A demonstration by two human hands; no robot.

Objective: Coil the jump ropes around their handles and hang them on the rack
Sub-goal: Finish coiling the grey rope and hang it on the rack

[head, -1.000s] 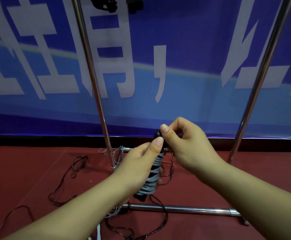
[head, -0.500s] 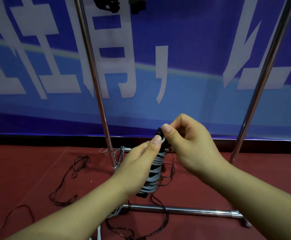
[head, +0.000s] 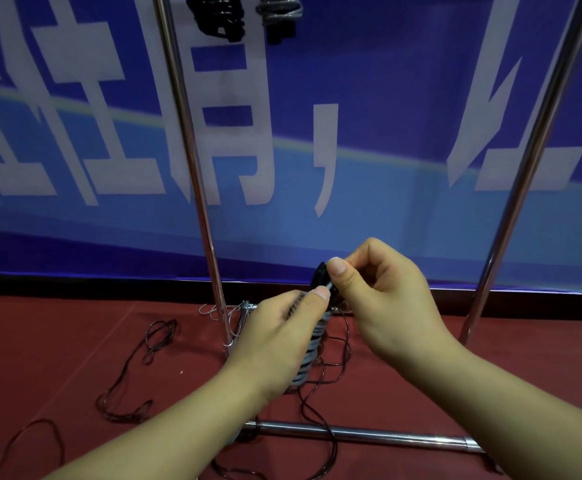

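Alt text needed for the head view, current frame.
Left hand grips black handles wrapped in grey jump rope while the right hand pinches their top end, before a chrome rack; thin dark ropes lie on red floor.

Large white Chinese characters and a comma on the blue banner (head: 386, 98) (cropped, not reliably readable)

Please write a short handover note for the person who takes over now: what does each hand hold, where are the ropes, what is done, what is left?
Left hand: grips the handles with grey rope coiled round them.
Right hand: pinches the black top end of that bundle.
Done: two coiled ropes, black and grey, hang at the top of the rack.
Left: finish and hang this bundle; loose dark ropes lie on the red floor.
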